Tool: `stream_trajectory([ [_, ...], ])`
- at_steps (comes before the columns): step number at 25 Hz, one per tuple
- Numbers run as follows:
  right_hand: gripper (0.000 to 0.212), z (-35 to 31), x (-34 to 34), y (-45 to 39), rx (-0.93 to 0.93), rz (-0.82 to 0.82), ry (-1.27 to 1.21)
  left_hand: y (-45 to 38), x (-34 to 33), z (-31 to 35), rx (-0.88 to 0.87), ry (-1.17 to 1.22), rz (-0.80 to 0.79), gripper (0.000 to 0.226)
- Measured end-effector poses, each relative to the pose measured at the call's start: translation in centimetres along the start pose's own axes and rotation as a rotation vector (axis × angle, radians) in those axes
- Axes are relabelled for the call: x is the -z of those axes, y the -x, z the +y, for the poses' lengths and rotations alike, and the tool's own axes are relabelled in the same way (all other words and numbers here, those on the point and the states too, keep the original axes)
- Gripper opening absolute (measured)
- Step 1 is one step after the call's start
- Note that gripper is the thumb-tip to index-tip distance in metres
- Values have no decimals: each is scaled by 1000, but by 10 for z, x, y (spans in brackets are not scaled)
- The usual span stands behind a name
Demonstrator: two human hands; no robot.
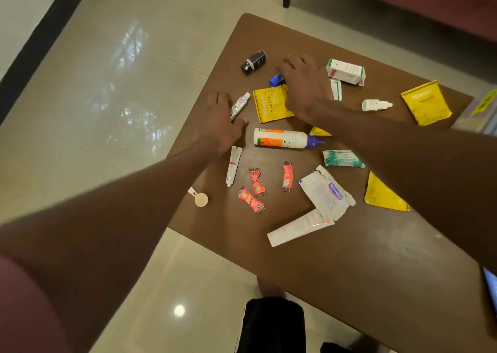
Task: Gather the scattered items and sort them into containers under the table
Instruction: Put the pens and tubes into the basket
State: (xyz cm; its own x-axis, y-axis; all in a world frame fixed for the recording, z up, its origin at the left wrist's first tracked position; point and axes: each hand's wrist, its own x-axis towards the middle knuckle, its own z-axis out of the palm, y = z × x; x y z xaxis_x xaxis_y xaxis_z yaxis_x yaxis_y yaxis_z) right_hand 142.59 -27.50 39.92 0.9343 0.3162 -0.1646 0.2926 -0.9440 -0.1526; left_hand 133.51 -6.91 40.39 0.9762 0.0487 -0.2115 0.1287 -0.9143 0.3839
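Two hands are extended over a brown tabletop (309, 258) on which small items lie scattered. The left hand (223, 121) is laid beside a crumpled silver tube (238, 106), its fingers spread and fairly straight; the thumb side touches the tube, but no grip is seen. The right hand (306, 84) is held over the far edge of a yellow tea sachet (271, 102), fingers loosely bent, with a small blue object (276, 79) just beside them; whether anything is held cannot be told. A dark small bottle (254, 61) lies near the far left edge. A white bottle with an orange label (282, 138) lies on its side at the centre. Three red sachets (258, 182) are grouped nearer the viewer, beside a thin white tube (233, 166). A white-and-green carton (345, 72), a white dropper bottle (375, 105) and a yellow pouch (426, 102) are noted to the right. A beige measuring scoop (200, 198) rests at the left edge.
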Motion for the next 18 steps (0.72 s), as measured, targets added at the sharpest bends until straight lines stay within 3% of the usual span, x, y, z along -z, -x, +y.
stream_trajectory([
  [5,68,13,3,-2,28,-23,-4,-1,3,2,4,4,-10,50],
  [11,30,4,6,2,-3,44,77,-1,-3,1,16,-32,-14,49],
  [16,24,-5,24,42,-194,265,-285,-15,7,0,90,40,-99,51],
  [18,28,2,32,67,-254,344,-535,-6,11,8,91,85,-36,48],
])
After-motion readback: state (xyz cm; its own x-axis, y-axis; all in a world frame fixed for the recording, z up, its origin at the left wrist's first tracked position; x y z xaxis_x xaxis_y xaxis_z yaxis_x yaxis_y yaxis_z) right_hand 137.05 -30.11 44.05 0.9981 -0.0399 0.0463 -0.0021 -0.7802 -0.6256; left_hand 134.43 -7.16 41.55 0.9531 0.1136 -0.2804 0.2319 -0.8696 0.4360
